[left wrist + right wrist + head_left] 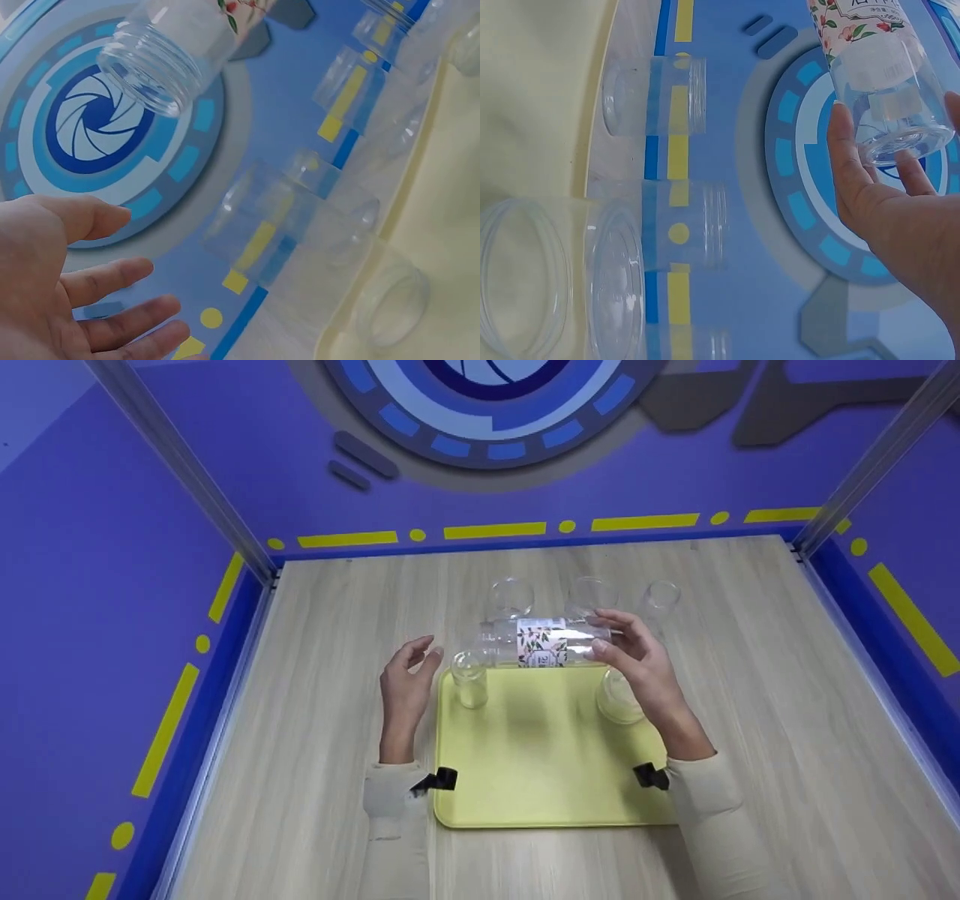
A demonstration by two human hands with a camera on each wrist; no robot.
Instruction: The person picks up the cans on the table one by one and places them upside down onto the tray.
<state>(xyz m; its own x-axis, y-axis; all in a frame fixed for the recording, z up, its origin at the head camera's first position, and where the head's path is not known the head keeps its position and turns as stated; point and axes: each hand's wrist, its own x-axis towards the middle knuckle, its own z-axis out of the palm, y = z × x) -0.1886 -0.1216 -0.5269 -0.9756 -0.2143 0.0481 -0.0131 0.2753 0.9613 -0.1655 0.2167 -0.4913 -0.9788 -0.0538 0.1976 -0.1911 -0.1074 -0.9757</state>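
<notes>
My right hand [637,660] grips a clear bottle [506,643] by its base, fingers and thumb around the end. It lies sideways in the air over the tray's back edge, its floral label facing up. In the left wrist view the bottle's threaded mouth [154,71] has no cap on it. To the left of that mouth, my left hand [405,682] hovers with relaxed, parted fingers and nothing in them. Near it a narrow clear jar [471,682] stands on the yellow tray [540,772]. A wider clear jar [619,701] stands at the tray's right, partly behind my right hand.
Behind the tray, on the wooden table [322,720], stand three clear jars: one left [511,596], one in the middle [592,594] and a smaller one right [660,598]. Blue printed walls [480,495] enclose the table at the back and both sides.
</notes>
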